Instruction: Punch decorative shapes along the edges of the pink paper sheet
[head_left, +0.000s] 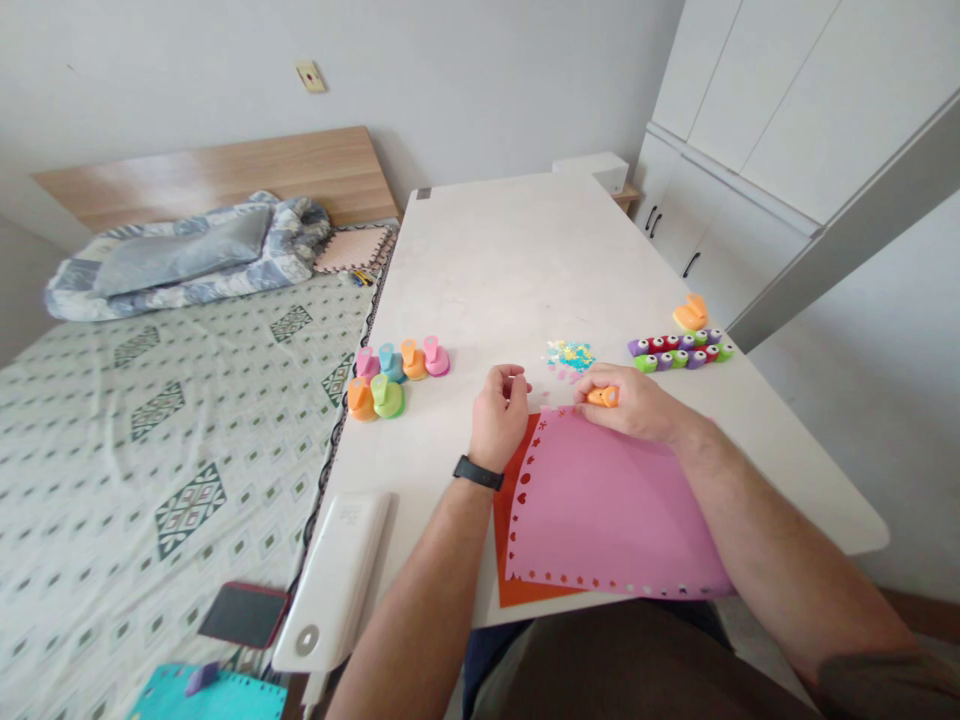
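Note:
A pink sheet of paper (615,500) lies in front of me, with small shapes punched along its left and lower edges. Under it an orange sheet (508,545) sticks out on the left. My right hand (634,400) is closed around a small orange craft punch (602,397) at the pink sheet's far edge. Just beyond the sheet's far left corner, my left hand (500,412) hovers with loosely curled fingers and a gap at the thumb; I see nothing in it. Blue, yellow, white and pink paper cut-outs (570,355) lie in a small heap beyond my hands.
Several coloured craft punches (388,396) stand at the table's left. Two rows of small punches (679,351) and a larger orange punch (691,312) sit at the right. A white oblong device (337,575) lies near the left edge, beside a bed (112,430) holding a phone (245,614).

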